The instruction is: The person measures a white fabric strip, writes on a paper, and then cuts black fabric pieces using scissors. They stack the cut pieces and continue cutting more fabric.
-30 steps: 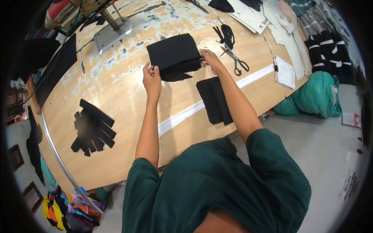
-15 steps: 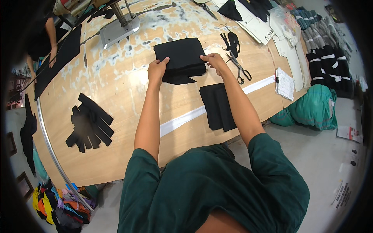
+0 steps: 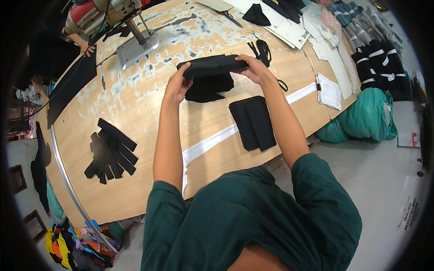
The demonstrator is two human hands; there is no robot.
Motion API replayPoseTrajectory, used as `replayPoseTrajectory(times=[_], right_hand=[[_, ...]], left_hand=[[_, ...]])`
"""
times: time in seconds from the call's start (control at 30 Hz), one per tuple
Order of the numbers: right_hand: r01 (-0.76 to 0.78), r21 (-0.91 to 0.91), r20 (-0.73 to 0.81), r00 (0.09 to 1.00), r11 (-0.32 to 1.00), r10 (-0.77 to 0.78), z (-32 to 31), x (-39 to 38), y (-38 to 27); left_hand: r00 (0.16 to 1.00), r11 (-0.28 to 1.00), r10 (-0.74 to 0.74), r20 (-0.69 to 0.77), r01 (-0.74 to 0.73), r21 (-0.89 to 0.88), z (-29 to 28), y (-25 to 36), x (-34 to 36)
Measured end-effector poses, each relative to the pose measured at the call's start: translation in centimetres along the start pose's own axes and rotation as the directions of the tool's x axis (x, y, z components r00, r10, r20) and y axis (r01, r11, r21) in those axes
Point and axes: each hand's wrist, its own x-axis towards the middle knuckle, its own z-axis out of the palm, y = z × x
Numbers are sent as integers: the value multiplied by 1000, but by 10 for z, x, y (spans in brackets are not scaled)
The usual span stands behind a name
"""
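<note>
- Black fabric stack [image 3: 211, 67] was gripped at both ends, left hand [image 3: 177, 86] and right hand [image 3: 253, 68], lifted above the worktop [image 3: 149, 117].
- Bare wood lay open beneath; folded black pieces [image 3: 253, 123] sat near the edge.

Bright, even light falls from overhead onto my wooden table [image 3: 135, 117], and my arms cast only soft, faint shadows on it. No harsh glare. The fisheye bends the table edge and crowds everything toward a black, vignetted rim. The centre is sharp; the outer margins go soft.
</note>
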Motion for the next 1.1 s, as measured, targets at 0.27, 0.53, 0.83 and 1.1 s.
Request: replayPoseTrajectory(times=[0.27,0.53,0.83,1.1], right_hand=[[244,86,-41,970,966,-241,-37,-194,73],[-46,387,-122,987,921,100,-62,-371,176],[382,337,-438,873,860,-216,-63,-364,201],[78,277,-530,844,958,84,-107,-283,246]], left_hand=[[969,958,64,240,8,-286,23,-97,-154],[907,984,-156,391,106,145,41,-172,-228],[713,560,145,686,-631,537,145,-101,-148],[884,195,56,465,-466,863,141,-163,-42]])
